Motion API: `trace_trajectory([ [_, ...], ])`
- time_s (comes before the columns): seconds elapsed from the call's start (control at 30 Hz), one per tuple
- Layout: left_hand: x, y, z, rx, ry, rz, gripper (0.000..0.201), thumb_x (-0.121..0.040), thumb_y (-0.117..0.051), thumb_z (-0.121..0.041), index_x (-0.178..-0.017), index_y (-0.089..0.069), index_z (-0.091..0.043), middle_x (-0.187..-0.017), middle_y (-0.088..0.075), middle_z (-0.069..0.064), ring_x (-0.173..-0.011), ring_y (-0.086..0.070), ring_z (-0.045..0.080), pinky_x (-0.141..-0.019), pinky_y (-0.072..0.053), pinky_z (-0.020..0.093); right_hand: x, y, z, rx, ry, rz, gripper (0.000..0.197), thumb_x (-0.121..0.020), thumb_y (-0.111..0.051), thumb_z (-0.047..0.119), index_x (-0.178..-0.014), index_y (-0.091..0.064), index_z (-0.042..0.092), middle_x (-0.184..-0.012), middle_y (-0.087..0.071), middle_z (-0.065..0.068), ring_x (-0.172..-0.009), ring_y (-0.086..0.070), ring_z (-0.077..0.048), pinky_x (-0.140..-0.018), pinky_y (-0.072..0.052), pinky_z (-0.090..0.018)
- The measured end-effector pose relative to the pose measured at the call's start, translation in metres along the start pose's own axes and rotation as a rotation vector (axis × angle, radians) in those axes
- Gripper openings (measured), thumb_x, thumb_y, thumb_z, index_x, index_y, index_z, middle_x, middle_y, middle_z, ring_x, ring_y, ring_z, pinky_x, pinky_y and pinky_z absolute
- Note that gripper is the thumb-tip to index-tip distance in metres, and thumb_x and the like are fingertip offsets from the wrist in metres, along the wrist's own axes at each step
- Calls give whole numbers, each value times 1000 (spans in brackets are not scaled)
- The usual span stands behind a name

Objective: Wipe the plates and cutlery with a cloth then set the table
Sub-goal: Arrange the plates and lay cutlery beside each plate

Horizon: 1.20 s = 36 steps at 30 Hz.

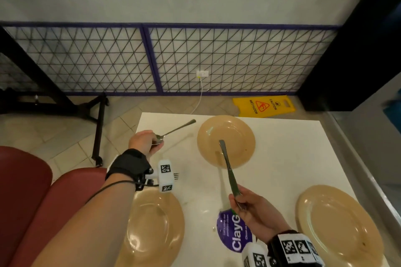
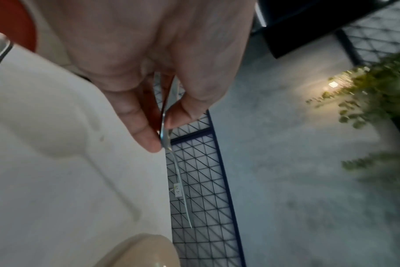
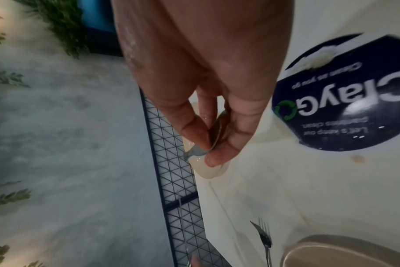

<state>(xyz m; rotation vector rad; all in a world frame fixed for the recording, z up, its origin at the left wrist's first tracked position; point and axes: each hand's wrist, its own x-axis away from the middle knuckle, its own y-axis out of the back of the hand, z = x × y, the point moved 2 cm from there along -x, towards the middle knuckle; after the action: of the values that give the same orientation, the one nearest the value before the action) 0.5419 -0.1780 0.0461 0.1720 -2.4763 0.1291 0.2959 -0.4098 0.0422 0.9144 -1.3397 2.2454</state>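
Three tan plates stand on the white table point(image 1: 282, 158): a far plate point(image 1: 236, 130), a near left plate point(image 1: 152, 230) and a near right plate point(image 1: 338, 227). My left hand point(image 1: 157, 140) pinches a spoon point(image 1: 178, 129) by its bowl above the table's far left corner, with the handle pointing away to the right; the left wrist view shows this spoon point(image 2: 164, 133) edge-on. My right hand point(image 1: 238, 199) pinches a second spoon point(image 1: 226, 162) by its head, handle reaching over the far plate. A fork point(image 3: 264, 240) lies by the near left plate. No cloth is in view.
A round purple sticker point(image 1: 234, 234) lies on the table between the near plates. Red seats point(image 1: 32, 191) sit to the left. A yellow wet-floor sign point(image 1: 263, 106) lies on the floor beyond the table, by a wire fence point(image 1: 152, 60). A metal ledge point(image 1: 358, 169) borders the right side.
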Motion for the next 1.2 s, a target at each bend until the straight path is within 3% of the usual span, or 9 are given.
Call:
trace_trajectory([
  [0.1,-22,-15,16,2,111,-18,15,-92,-56,6,-94,-63,-7,-81,-61,14,-62,-58,20,-46,-54,23,-25,-13,13,56,1,9,36,-88,-40,-18,-114,-64,-10,-89,-59,-17,-85,-58,-25,-81,-58,-30],
  [0.2,-37,-30,33,-49,169,-41,10,-95,-61,-3,-88,-65,-8,-70,-57,11,-43,-46,14,-35,-40,15,-50,-20,27,151,4,-7,37,-88,-44,-17,-118,-63,-6,-93,-58,-17,-88,-58,-25,-87,-57,-33],
  [0.33,-51,-51,54,-210,128,17,16,-91,-63,4,-92,-62,-12,-74,-58,6,-59,-52,16,-45,-46,18,-78,-22,39,280,2,-29,42,-85,-52,-14,-121,-66,-1,-80,-54,-10,-73,-50,-18,-77,-48,-32],
  [0.47,-53,-69,72,-210,91,-36,32,-80,-75,6,-102,-64,-14,-98,-68,19,-72,-63,25,-42,-50,20,-96,-23,44,367,16,-40,40,-86,-54,-12,-120,-68,2,-75,-52,-7,-66,-45,-16,-68,-43,-30],
  [0.6,-57,-80,82,-552,-29,-84,35,-79,-78,-11,-112,-72,-22,-112,-67,3,-100,-66,26,-79,-52,22,-109,-27,45,421,14,-36,40,-85,-55,-12,-120,-69,3,-77,-51,-8,-67,-46,-16,-67,-44,-29],
  [0.67,-61,-82,85,-682,-89,-90,26,-81,-73,-16,-104,-75,-27,-112,-71,-1,-101,-66,25,-88,-54,26,-114,-29,44,432,13,-29,39,-86,-55,-13,-120,-68,2,-76,-53,-9,-67,-47,-17,-68,-46,-28],
  [0.83,-59,-86,82,-829,-212,-101,13,-87,-66,-26,-93,-73,-35,-107,-74,-2,-83,-59,21,-77,-47,24,-125,-35,42,433,5,13,38,-86,-57,-13,-119,-69,3,-79,-58,-9,-69,-51,-16,-70,-48,-27],
  [1.07,-54,-82,67,-900,-356,-52,28,-94,-60,-36,-119,-69,-28,-118,-61,4,-107,-61,26,-90,-44,30,-137,-49,36,493,14,24,38,-88,-56,-14,-118,-68,5,-82,-64,-6,-70,-56,-14,-68,-50,-25],
  [1.2,-47,-89,47,-615,-313,127,27,-97,-57,-35,-106,-73,-16,-88,-71,0,-76,-62,18,-75,-48,28,-146,-61,30,602,49,0,39,-84,-58,-13,-115,-71,8,-80,-64,-4,-68,-53,-13,-68,-48,-25],
])
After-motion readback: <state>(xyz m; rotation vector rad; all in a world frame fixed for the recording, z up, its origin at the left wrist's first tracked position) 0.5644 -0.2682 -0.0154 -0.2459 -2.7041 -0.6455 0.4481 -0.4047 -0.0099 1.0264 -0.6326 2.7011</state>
